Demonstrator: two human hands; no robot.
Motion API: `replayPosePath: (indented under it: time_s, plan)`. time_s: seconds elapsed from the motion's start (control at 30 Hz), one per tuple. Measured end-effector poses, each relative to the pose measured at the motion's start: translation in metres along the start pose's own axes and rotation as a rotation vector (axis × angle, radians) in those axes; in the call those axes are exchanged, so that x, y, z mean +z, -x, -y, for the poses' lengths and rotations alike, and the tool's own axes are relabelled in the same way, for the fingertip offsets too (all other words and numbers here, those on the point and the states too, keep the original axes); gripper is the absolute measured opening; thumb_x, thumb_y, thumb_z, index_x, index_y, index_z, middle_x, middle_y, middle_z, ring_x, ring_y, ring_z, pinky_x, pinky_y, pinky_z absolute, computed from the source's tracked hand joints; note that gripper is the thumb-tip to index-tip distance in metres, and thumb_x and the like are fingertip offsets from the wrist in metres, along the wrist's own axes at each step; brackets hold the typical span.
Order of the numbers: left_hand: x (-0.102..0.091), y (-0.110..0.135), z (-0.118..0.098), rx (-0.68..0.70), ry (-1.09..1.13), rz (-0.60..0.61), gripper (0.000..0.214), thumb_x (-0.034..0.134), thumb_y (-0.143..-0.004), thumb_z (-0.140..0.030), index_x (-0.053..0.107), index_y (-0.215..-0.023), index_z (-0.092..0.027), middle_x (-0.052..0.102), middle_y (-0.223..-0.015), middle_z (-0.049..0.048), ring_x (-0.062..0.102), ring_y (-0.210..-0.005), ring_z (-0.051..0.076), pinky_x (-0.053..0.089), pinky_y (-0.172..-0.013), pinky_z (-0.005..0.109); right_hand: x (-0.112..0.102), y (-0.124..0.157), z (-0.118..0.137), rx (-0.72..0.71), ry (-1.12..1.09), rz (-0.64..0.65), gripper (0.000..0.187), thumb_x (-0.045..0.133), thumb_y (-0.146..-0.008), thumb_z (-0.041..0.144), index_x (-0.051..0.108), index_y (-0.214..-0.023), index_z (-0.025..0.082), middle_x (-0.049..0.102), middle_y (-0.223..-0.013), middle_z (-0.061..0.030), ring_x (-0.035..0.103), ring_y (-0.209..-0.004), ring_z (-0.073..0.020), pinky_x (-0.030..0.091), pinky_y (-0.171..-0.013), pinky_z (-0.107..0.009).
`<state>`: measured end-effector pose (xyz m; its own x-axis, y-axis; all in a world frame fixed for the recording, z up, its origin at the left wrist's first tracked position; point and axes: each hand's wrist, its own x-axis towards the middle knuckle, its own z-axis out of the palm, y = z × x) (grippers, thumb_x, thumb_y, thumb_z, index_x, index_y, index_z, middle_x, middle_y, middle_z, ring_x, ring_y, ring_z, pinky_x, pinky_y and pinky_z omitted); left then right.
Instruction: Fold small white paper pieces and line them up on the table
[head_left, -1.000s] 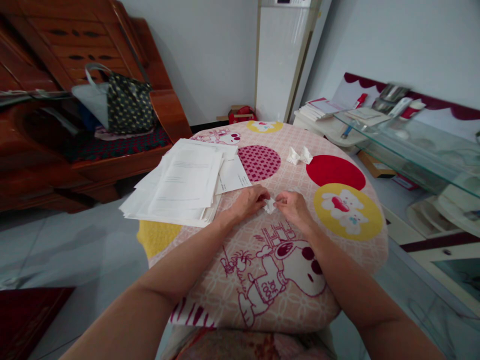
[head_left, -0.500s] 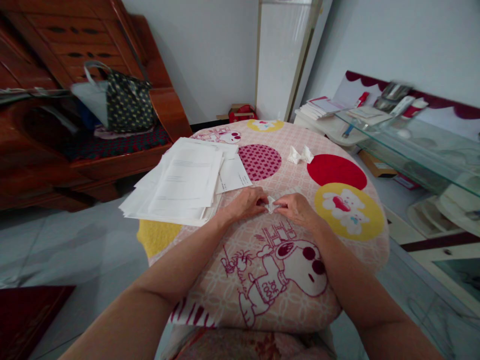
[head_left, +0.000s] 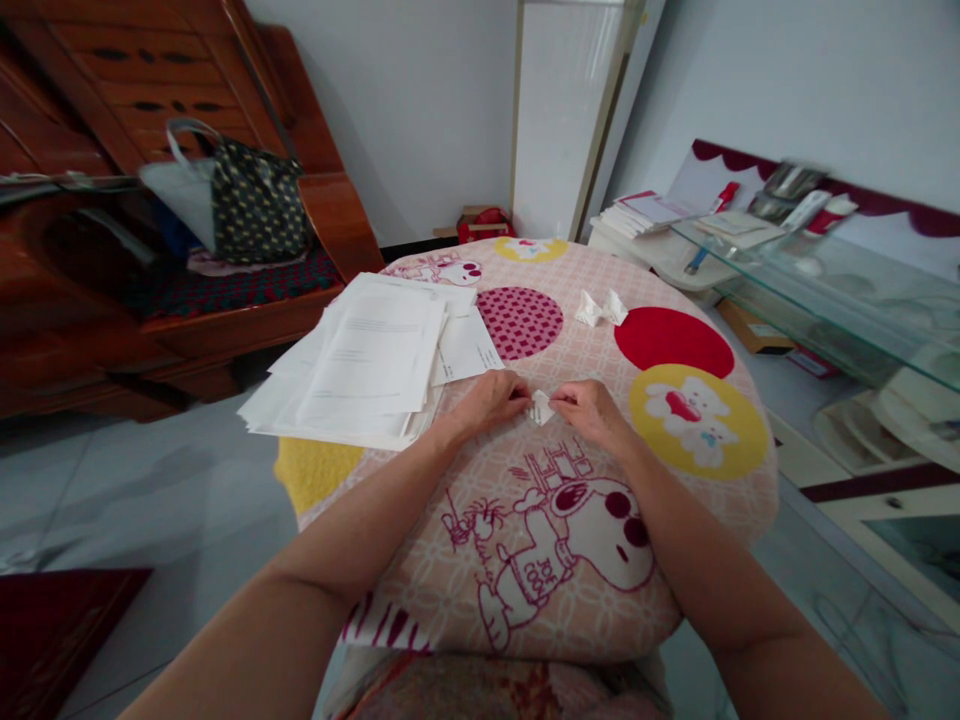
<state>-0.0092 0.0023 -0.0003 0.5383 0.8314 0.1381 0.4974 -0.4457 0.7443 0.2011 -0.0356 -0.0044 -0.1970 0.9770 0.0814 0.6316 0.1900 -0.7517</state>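
A small piece of folded white paper (head_left: 541, 407) with faint printing lies between my hands, just above the patterned tablecloth (head_left: 420, 560). My left hand (head_left: 496, 398) pinches its left edge with curled fingers. On the opposite side, my right hand (head_left: 589, 408) grips the right corner between thumb and forefinger. Beyond my hands, two folded white paper shapes (head_left: 589, 309) stand close together near a red circle on the cloth. A stack of printed white sheets (head_left: 367, 360) spreads to the left of my left hand.
At the left stands a wooden bench (head_left: 337, 225) with a dark patterned bag (head_left: 255, 200) on it. To the right, a glass shelf (head_left: 840, 290) carries several items, beside a pile of papers (head_left: 637, 213). A red item in a box (head_left: 486, 225) sits behind the table.
The folded paper between my hands has turned and shows a flatter, wider face. My fingers have shifted slightly on its edges. The stack and the two folded shapes stay in place.
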Motion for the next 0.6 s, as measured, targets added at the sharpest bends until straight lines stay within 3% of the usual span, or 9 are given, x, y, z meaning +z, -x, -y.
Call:
replayPosePath:
  time_s: [0.4, 0.6]
  plan:
    - [-0.012, -0.019, 0.005, -0.151, -0.022, 0.174, 0.020, 0.066, -0.075, -0.028, 0.068, -0.061, -0.014, 0.055, -0.053, -0.0038, 0.044, -0.054, 0.009, 0.031, -0.057, 0.024, 0.000, -0.009, 0.013, 0.226, 0.145, 0.032, 0.019, 0.062, -0.084, 0.019, 0.065, -0.065, 0.016, 0.057, -0.055, 0.0009, 0.048, -0.053, -0.0120, 0.029, -0.053, -0.025]
    - [-0.013, -0.020, 0.002, -0.139, -0.076, 0.197, 0.021, 0.065, -0.077, -0.027, 0.068, -0.061, -0.014, 0.053, -0.052, -0.0035, 0.042, -0.054, 0.009, 0.031, -0.058, 0.025, -0.001, -0.011, 0.017, 0.269, 0.168, 0.046, 0.018, 0.063, -0.084, 0.020, 0.065, -0.067, 0.016, 0.057, -0.056, 0.0008, 0.050, -0.054, -0.0119, 0.030, -0.053, -0.025]
